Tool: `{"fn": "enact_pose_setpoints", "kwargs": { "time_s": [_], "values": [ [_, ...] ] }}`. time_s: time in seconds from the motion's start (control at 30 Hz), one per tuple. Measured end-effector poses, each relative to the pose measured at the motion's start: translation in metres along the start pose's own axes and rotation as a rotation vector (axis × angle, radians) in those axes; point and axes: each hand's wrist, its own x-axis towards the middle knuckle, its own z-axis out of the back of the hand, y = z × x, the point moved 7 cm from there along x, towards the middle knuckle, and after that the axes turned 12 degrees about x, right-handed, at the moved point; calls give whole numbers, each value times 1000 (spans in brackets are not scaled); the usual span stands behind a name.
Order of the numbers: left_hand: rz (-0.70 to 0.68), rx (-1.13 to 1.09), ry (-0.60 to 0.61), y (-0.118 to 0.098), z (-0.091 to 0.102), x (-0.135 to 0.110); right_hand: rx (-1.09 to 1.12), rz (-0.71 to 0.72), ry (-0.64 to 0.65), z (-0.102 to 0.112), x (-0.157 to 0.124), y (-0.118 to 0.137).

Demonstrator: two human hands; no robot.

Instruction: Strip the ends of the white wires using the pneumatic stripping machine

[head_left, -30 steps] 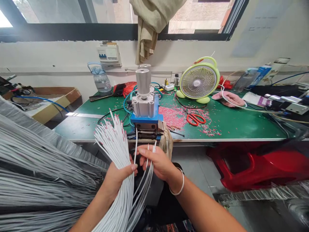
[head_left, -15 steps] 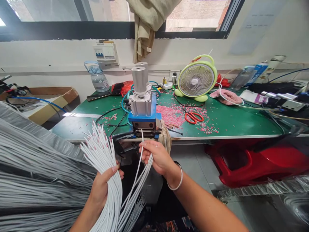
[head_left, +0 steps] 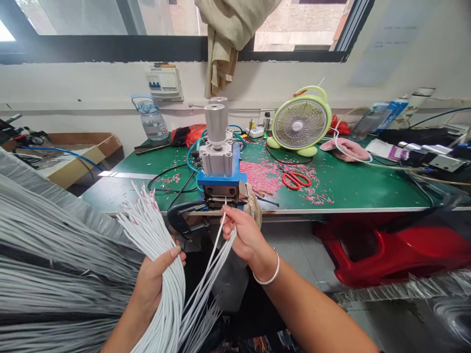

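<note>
My left hand (head_left: pixel 156 279) is wrapped round a thick bundle of white wires (head_left: pixel 150 230) whose ends fan out up and to the left. My right hand (head_left: pixel 243 235), with a bangle on the wrist, pinches a few white wires (head_left: pixel 215 255) and holds one wire's tip at the mouth of the blue and silver pneumatic stripping machine (head_left: pixel 220 166) on the front edge of the green bench (head_left: pixel 349 189).
Pink insulation scraps (head_left: pixel 263 176) and red scissors (head_left: pixel 296 180) lie right of the machine. A green fan (head_left: pixel 301 122), a water bottle (head_left: pixel 150 117) and cables stand at the back. A large mass of grey wires (head_left: pixel 47 255) fills the left. A red stool (head_left: pixel 397 250) sits under the bench.
My left hand has carried the bundle down and leftward. My right hand has risen toward the machine, bringing one wire's tip up to its mouth.
</note>
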Motion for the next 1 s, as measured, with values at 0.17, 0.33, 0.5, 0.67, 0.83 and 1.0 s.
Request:
{"fn": "enact_pose_setpoints", "kwargs": {
  "time_s": [0.17, 0.33, 0.5, 0.67, 0.83, 1.0],
  "values": [
    [-34, 2, 57, -8, -10, -2, -51, 73, 5, 0, 3, 5],
    [-1, 48, 94, 0, -14, -5, -201, 50, 96, 6, -4, 11],
    [-23, 210, 154, 7, -24, -8, -309, -58, 269, -2, -19, 4],
    [-154, 371, 225, 4, -38, -12, -516, -57, 206, -7, -15, -13],
    [-1, 152, 84, 3, -20, -5, -287, -20, 81, -2, -6, -4],
    [13, -45, 15, -16, -16, 2, -151, -24, 15, 0, -1, 9]
  ]
}}
